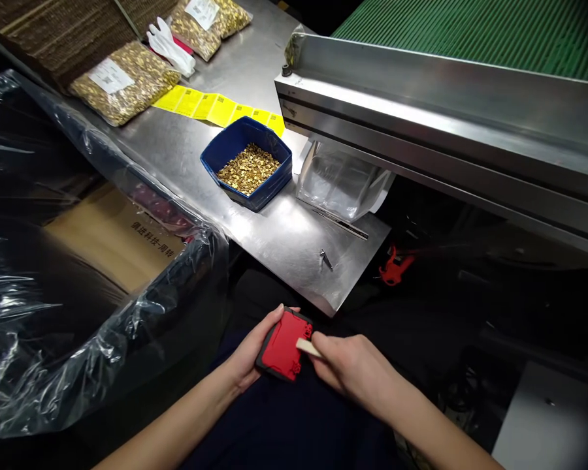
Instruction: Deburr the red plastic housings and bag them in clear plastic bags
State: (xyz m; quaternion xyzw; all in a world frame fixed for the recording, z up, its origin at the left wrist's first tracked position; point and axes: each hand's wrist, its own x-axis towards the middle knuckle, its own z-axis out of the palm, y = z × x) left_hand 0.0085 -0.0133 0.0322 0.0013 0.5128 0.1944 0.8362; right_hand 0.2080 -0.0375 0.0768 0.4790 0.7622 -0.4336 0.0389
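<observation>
My left hand (251,349) is closed around the left side of a red and black rectangular plastic case (283,344), held tilted above my lap. Between the fingers of my right hand (350,362) is a flat, pale stick (308,348), its blunt end over the red face near the right edge. Whether the stick presses on the case I cannot tell. Beyond my hands, the metal table (294,254) carries a blue bin (235,191) of small gold-coloured metal parts (251,168). A small nail clipper-like tool (326,260) lies near the table's front corner.
At left stands a carton (112,235) lined with clear plastic (176,313). Bags of gold parts (127,85), white gloves (170,47) and yellow labels (220,109) lie at the back. A metal rail (421,117) edges the green conveyor (485,36); a clear plastic tray (340,179) sits beneath it.
</observation>
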